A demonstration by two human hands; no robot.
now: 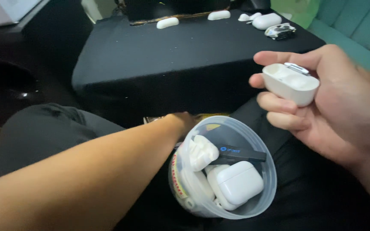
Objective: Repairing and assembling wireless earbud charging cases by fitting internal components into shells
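Note:
My right hand (343, 115) holds up the white bottom half of an earbud case (290, 83), its hollow side up, with a small metal hinge at the back edge. My left arm crosses my lap to a clear round plastic tub (270, 171). My left hand (185, 122) grips the tub's far-left wall, and its fingers are mostly hidden behind the plastic. Inside the tub lie a closed white earbud case (238, 182), other white case parts (202, 152) and a flat black tool (236, 153) with a blue mark.
A table under a black cloth (185, 55) stands in front of my knees. Along its far edge lie several white case pieces (168, 22) (266, 20) and a small black-and-white item (281, 31). A teal sofa (360, 30) is at the right.

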